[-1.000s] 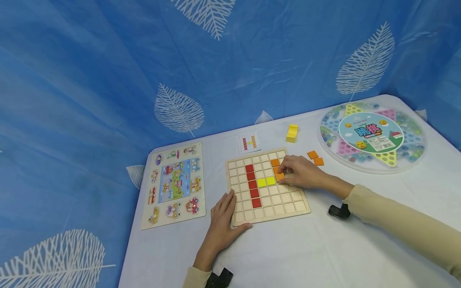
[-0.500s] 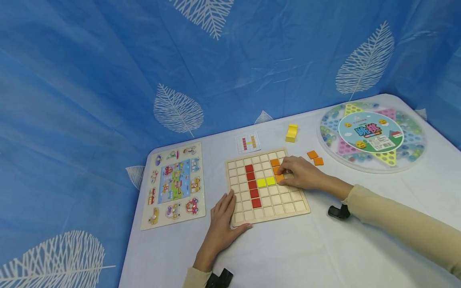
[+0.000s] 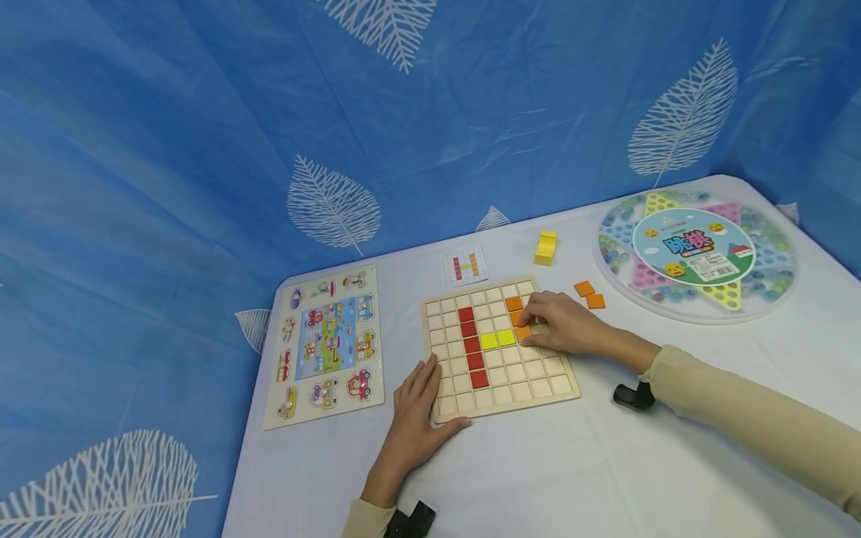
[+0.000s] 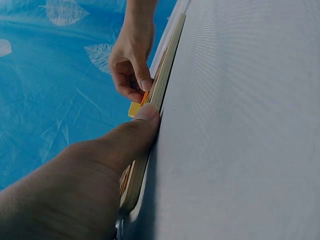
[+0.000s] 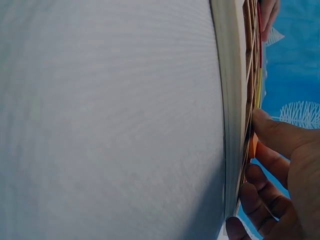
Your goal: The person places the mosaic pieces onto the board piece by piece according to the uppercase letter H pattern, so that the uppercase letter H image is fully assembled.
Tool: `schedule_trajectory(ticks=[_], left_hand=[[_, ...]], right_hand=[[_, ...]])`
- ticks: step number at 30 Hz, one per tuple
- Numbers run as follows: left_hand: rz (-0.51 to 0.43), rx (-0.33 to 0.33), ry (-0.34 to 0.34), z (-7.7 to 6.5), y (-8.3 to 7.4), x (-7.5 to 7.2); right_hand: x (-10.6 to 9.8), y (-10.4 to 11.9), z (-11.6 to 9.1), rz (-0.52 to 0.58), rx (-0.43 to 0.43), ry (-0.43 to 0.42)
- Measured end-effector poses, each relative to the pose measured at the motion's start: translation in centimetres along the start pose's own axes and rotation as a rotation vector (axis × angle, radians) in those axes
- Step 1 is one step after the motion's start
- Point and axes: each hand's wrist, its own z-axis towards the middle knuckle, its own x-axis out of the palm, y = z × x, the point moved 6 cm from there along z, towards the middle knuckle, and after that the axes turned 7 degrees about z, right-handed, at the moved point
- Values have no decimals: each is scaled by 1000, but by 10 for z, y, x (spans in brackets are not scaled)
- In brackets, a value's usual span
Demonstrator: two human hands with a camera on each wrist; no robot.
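A wooden grid board (image 3: pixel 545 388) lies on the table with a column of red tiles (image 3: pixel 473 345), two yellow tiles (image 3: pixel 497 339) and orange tiles in its squares. At the right end of the yellow row, the right hand (image 3: pixel 561 323) pinches an orange tile (image 3: pixel 522 334) between thumb and fingers, low against the grid. The same orange tile (image 5: pixel 253 145) shows by the thumb in the right wrist view; its underside is hidden. The left hand (image 3: pixel 413 427) rests at the board's near left corner, fingers extended on its left side, thumb (image 4: pixel 146 114) touching the near edge.
Two loose orange tiles (image 3: pixel 590 295) lie right of the board. Behind it are a printed pattern card (image 3: pixel 463 267) and a yellow block (image 3: pixel 545 249). A vehicle peg puzzle (image 3: pixel 324 347) is at left, a round Chinese checkers set (image 3: pixel 695 249) at right.
The pinched orange tile has shifted slightly and now sits more in line with the orange tile above it. The right hand has barely moved; the left hand stays put.
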Motion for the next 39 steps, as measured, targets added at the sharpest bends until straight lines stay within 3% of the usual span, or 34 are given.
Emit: schedule_trajectory(ticks=[24, 32, 39], left_hand=[[-8, -10, 14, 1, -2, -3], [-12, -4, 7, 1, -3, -3], [-1, -8, 6, 1, -1, -3]], right_hand=[[-5, -1, -5, 39, -50, -32], [-31, -23, -21, 5, 10, -131], [-52, -37, -32, -34, 3, -205]])
